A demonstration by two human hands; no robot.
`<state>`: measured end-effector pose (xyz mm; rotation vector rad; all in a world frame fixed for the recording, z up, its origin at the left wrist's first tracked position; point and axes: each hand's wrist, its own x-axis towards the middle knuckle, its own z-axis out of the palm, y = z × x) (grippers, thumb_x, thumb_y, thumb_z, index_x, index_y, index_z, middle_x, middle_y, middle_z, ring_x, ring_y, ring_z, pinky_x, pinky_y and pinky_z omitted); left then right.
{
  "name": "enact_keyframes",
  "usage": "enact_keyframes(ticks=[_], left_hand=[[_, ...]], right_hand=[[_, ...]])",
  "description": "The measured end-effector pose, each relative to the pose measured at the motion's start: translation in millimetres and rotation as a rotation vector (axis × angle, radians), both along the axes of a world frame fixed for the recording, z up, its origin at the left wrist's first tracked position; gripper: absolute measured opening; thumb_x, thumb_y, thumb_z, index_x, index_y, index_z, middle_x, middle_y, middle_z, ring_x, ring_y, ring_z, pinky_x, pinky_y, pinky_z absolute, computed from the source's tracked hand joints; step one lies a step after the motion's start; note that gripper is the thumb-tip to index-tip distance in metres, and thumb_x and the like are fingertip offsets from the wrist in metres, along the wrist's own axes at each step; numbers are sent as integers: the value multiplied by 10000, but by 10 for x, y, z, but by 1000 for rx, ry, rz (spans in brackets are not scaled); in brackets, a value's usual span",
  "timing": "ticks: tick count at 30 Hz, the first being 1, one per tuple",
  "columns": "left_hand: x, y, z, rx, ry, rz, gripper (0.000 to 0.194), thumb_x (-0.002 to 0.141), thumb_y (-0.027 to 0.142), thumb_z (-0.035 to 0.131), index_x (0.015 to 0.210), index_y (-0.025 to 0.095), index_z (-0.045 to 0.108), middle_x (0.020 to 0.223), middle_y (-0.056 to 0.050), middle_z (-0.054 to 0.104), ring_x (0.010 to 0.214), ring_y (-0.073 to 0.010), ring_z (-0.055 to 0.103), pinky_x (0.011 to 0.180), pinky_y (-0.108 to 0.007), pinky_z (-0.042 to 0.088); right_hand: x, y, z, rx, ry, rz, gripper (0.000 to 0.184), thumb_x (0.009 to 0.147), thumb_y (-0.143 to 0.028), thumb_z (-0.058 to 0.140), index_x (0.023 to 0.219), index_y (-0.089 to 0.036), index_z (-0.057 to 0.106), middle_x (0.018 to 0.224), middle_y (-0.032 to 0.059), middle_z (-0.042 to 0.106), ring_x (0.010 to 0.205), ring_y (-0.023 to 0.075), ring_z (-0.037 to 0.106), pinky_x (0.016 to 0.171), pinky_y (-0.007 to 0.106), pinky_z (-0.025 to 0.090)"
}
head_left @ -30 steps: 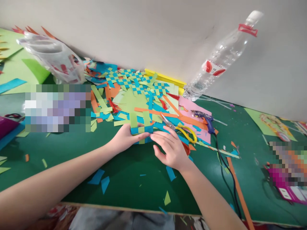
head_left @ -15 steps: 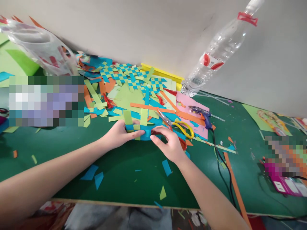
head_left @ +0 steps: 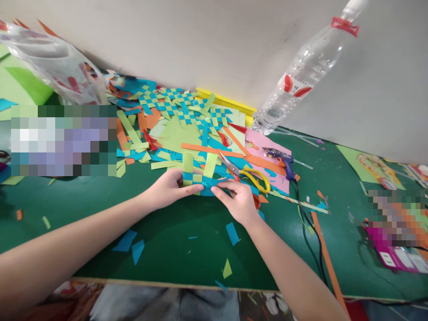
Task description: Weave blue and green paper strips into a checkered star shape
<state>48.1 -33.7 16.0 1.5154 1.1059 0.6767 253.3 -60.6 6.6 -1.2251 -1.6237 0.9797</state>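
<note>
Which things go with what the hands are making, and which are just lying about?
Part of it:
- woven paper, in the left hand
- blue strip, in the right hand
- probably scissors and glue gun, nearby

Seem just lying about:
- bottle
- plastic bag
- paper scraps

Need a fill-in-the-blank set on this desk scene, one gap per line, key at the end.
The left hand holds a woven blue-and-green paper piece.
The right hand pinches a paper strip coloured ____.
The metal scissors have ____ handles.
The dark-blue glue gun lies partly on a ____ paper sheet.

Missing words: blue; yellow; pink.
</note>
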Motion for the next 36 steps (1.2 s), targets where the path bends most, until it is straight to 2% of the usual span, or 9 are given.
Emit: enact_keyframes(ticks=[5,11,16,24,29,34,36], left_hand=[[-9,7,-33,26,-30,-43,374,741,431,667,1020,182,654,925,-35,719,819,-198,667,707,-290,550],[-13,14,-37,113,125,-49,326,763,469,625,874,171,695,811,-31,715,780,-208,649,692,-311,535],[-24,6,-41,96,117,-76,312,778,466,606,771,164,682,700,-33,684,799,-223,647,711,-326,533],[-37,4,-38,98,26,-58,287,781,456,587,830,194,692,687,-27,690,821,-256,655,667,-330,547],[-23,-5,-30,79,-52,-96,330,792,433,591,969,167,674,904,-56,714,926,-253,639,787,-354,533],[-16,-5,-23,79,43,-49,331,759,420,640,979,174,666,821,-28,711,713,-180,651,632,-271,538],[-20,0,-33,81,43,-48,336,762,418,639,992,175,662,823,-26,710,694,-172,648,619,-264,537]], right_hand=[[-9,4,-14,3,-4,-36,151,748,-367,686,796,-227,716,821,17,706,789,169,659,767,319,537],[-24,-1,38,-40,-16,-1,188,780,-388,646,794,-212,710,776,14,694,747,161,651,714,306,532],[-16,1,63,-42,-17,12,198,798,-388,627,789,-210,713,767,11,687,732,155,642,696,296,519],[-8,24,33,-81,11,9,228,804,-413,615,766,-206,701,728,0,666,706,153,620,651,277,508],[-11,20,52,-94,42,38,223,809,-405,612,767,-206,704,751,0,668,715,147,623,647,260,512],[-20,15,62,-101,47,74,204,808,-390,616,802,-214,720,806,9,694,772,160,643,707,277,521],[-20,13,60,-110,50,76,210,809,-396,613,801,-216,721,809,9,697,779,161,645,712,277,520]])
